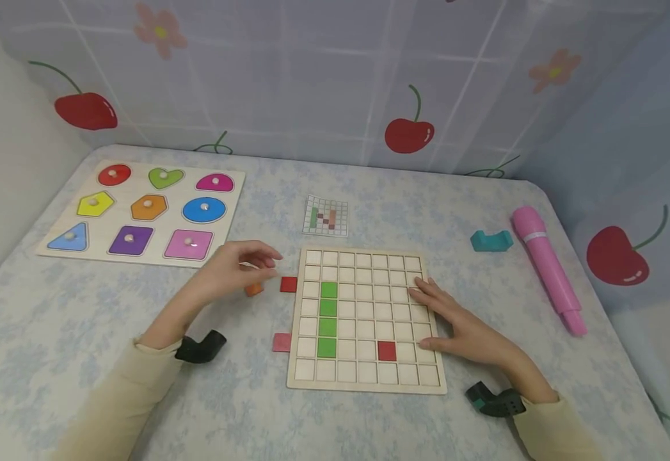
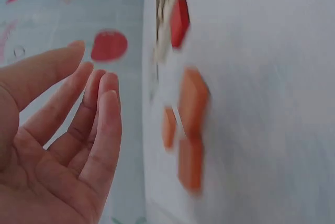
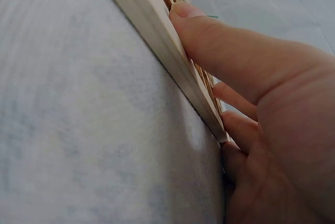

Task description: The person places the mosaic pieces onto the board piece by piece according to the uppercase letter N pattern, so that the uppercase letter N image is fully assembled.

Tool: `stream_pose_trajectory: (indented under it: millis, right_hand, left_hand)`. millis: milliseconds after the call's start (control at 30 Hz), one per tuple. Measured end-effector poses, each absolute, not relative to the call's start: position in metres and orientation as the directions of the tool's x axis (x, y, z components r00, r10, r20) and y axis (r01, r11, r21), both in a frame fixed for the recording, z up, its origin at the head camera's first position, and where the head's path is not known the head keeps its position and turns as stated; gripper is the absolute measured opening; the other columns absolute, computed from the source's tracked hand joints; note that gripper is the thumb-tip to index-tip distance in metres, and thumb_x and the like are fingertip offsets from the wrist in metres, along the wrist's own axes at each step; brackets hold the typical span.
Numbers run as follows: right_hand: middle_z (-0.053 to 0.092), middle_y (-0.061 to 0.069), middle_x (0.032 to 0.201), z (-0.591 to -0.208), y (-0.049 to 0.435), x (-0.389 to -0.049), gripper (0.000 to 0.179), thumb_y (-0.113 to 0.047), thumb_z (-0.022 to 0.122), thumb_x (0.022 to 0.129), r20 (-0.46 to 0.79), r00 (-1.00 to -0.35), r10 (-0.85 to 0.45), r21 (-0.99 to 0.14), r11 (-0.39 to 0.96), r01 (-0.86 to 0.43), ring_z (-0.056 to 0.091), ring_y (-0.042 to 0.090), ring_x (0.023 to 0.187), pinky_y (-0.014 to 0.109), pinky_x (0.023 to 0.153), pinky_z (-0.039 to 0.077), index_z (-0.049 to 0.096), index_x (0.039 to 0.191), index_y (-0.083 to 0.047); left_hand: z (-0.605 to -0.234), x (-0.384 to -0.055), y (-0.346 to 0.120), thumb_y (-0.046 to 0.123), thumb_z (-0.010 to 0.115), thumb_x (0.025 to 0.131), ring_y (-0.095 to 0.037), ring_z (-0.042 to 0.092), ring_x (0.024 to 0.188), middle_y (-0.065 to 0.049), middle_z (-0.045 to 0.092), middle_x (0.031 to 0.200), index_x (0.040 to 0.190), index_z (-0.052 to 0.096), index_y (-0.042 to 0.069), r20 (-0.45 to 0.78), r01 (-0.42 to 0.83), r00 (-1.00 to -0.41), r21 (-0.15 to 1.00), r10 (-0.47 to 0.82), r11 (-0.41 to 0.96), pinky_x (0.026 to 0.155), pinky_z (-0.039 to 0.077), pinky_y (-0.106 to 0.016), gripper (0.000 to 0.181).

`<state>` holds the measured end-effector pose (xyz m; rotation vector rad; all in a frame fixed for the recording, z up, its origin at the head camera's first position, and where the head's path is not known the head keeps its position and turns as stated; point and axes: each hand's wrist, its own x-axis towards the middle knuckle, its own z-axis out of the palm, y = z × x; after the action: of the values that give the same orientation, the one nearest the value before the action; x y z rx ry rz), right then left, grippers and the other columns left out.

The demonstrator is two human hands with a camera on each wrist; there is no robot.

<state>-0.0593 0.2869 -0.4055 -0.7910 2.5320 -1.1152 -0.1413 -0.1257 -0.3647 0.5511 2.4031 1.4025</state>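
A wooden grid board (image 1: 365, 330) lies flat on the table, with a column of several green square tiles (image 1: 327, 308) and one red tile (image 1: 387, 351) in its cells. My left hand (image 1: 233, 269) hovers left of the board, fingers relaxed and nothing between them. Below it, partly hidden in the head view, are orange tiles (image 2: 193, 103), blurred in the left wrist view. Beside the board's left edge lie a red tile (image 1: 288, 284) and a pinkish-red tile (image 1: 281, 342). My right hand (image 1: 461, 323) rests on the board's right edge, thumb and fingers touching the rim.
Behind the board lies a small printed grid card (image 1: 326, 216) with coloured squares. A knobbed shape puzzle (image 1: 159, 224) occupies the back left. Toward the right are a teal notched block (image 1: 491, 241) and a pink stick-like object (image 1: 548, 262). A patterned curtain (image 1: 323, 77) hangs behind the table.
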Motion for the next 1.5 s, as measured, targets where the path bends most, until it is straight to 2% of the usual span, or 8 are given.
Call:
stream_pose_trajectory:
  millis: [167, 333, 633, 933, 1100, 1300, 1400, 1500]
  right_hand:
    - [0.011, 0.011, 0.154, -0.405, 0.287, -0.059, 0.08, -0.024, 0.074, 0.082, -0.02, -0.82, -0.573, -0.743, 0.557, -0.371, 0.0, 0.033, 0.139, 0.067, 0.097, 0.013, 0.029, 0.147, -0.011]
    - [0.012, 0.01, 0.154, -0.405, 0.287, -0.06, 0.081, -0.024, 0.074, 0.081, -0.013, -0.819, -0.574, -0.744, 0.553, -0.376, 0.0, 0.033, 0.139, 0.067, 0.097, 0.013, 0.03, 0.147, -0.011]
    - [0.012, 0.01, 0.154, -0.405, 0.287, -0.06, 0.081, -0.024, 0.074, 0.081, -0.016, -0.82, -0.572, -0.742, 0.557, -0.375, 0.0, 0.032, 0.139, 0.067, 0.097, 0.013, 0.03, 0.147, -0.011]
    - [0.011, 0.012, 0.154, -0.406, 0.288, -0.061, 0.08, -0.023, 0.074, 0.082, -0.009, -0.815, -0.58, -0.741, 0.551, -0.384, 0.0, 0.033, 0.139, 0.067, 0.097, 0.013, 0.029, 0.147, -0.01]
    - [0.01, 0.013, 0.154, -0.406, 0.287, -0.061, 0.081, -0.022, 0.074, 0.082, -0.009, -0.814, -0.581, -0.738, 0.552, -0.387, 0.0, 0.033, 0.139, 0.067, 0.098, 0.014, 0.028, 0.147, -0.009]
    - [0.011, 0.012, 0.154, -0.406, 0.287, -0.062, 0.081, -0.024, 0.074, 0.082, -0.019, -0.816, -0.578, -0.742, 0.555, -0.376, 0.0, 0.033, 0.139, 0.067, 0.098, 0.013, 0.028, 0.147, -0.01]
    - [0.011, 0.012, 0.154, -0.407, 0.287, -0.06, 0.081, -0.025, 0.074, 0.082, -0.023, -0.82, -0.572, -0.742, 0.56, -0.37, 0.0, 0.033, 0.139, 0.067, 0.098, 0.013, 0.029, 0.147, -0.011]
    - [0.011, 0.012, 0.154, -0.408, 0.287, -0.059, 0.08, -0.024, 0.073, 0.082, -0.017, -0.822, -0.57, -0.743, 0.557, -0.371, 0.0, 0.033, 0.139, 0.067, 0.097, 0.013, 0.029, 0.147, -0.011]
  left_hand:
    - [-0.375, -0.142, -0.163, 0.013, 0.07, 0.085, -0.024, 0.057, 0.089, -0.008, 0.063, 0.097, 0.112, 0.065, 0.0, -0.142, 0.108, -0.903, 0.838, 0.405, 0.535, 0.075, 0.05, -0.034, 0.031]
    - [-0.383, -0.141, -0.176, 0.011, 0.073, 0.083, -0.021, 0.054, 0.082, -0.006, 0.061, 0.089, 0.11, 0.066, -0.002, -0.124, 0.144, -0.914, 0.791, 0.387, 0.595, 0.074, 0.048, -0.029, 0.031]
    - [-0.386, -0.139, -0.178, 0.002, 0.074, 0.079, -0.02, 0.049, 0.071, -0.002, 0.053, 0.073, 0.103, 0.068, -0.002, -0.092, 0.213, -0.921, 0.696, 0.378, 0.686, 0.062, 0.043, -0.028, 0.025]
    - [-0.385, -0.137, -0.169, 0.003, 0.076, 0.076, -0.021, 0.051, 0.075, -0.003, 0.056, 0.078, 0.088, 0.065, 0.005, -0.047, 0.246, -0.928, 0.666, 0.37, 0.704, 0.068, 0.046, -0.034, 0.016]
    - [-0.378, -0.136, -0.168, 0.008, 0.075, 0.079, -0.02, 0.053, 0.073, -0.001, 0.058, 0.075, 0.083, 0.066, 0.009, -0.059, 0.231, -0.928, 0.684, 0.367, 0.692, 0.067, 0.046, -0.035, 0.01]
    - [-0.363, -0.139, -0.152, 0.013, 0.072, 0.083, -0.02, 0.057, 0.074, -0.002, 0.063, 0.081, 0.09, 0.069, 0.006, -0.074, 0.176, -0.928, 0.775, 0.364, 0.607, 0.068, 0.049, -0.032, 0.01]
    - [-0.356, -0.141, -0.122, 0.013, 0.07, 0.085, -0.019, 0.058, 0.075, -0.002, 0.064, 0.083, 0.094, 0.069, 0.005, -0.058, 0.196, -0.902, 0.828, 0.428, 0.525, 0.068, 0.049, -0.031, 0.012]
    - [-0.354, -0.139, -0.085, 0.011, 0.068, 0.086, -0.017, 0.058, 0.075, -0.001, 0.065, 0.086, 0.096, 0.07, 0.006, -0.059, 0.22, -0.838, 0.873, 0.542, 0.435, 0.068, 0.049, -0.031, 0.011]
